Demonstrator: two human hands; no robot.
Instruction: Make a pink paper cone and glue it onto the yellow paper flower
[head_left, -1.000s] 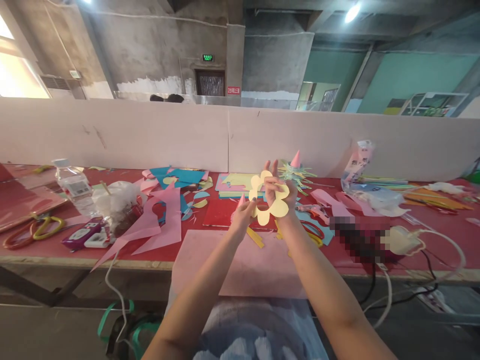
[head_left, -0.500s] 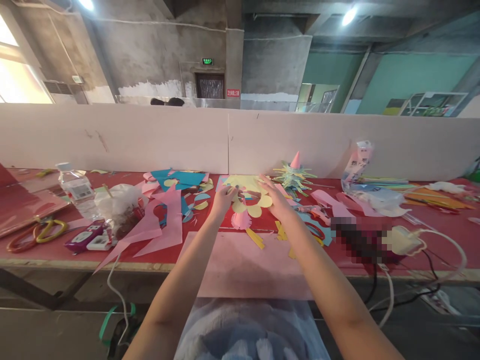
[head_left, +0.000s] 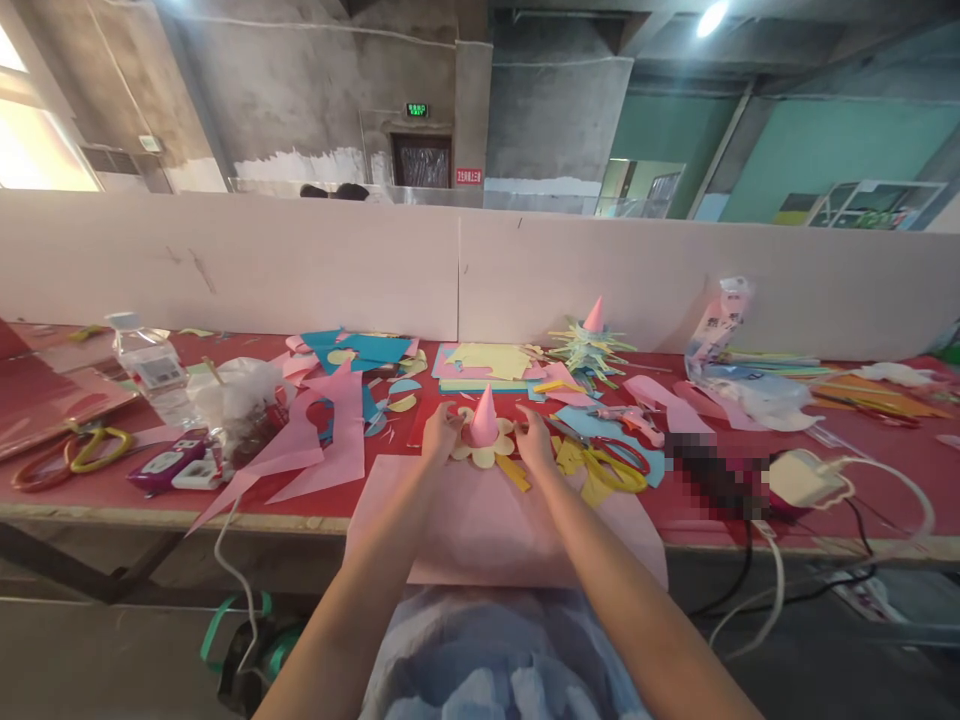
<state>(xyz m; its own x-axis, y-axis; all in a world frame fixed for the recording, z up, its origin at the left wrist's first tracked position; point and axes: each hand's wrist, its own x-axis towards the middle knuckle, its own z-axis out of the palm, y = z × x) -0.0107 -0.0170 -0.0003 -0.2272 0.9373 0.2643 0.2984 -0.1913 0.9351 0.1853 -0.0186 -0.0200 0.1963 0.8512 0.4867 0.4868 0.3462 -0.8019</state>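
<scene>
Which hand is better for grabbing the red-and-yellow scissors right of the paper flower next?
Probably the right hand: it sits between the flower and those scissors. The left hand is across the pink cone.

A bottle point(head_left: 150, 368) stands on the left of the red table point(head_left: 900, 440), near a plastic bag point(head_left: 234, 400). A purple device point(head_left: 169, 460) lies in front, with scissors point(head_left: 75, 447) further left. At the right, a white charger point(head_left: 810, 478) sits by a looping cable. A pale board point(head_left: 300, 260) runs behind; beyond it, a green exit sign point(head_left: 417, 110) glows above a door point(head_left: 422, 160).
</scene>
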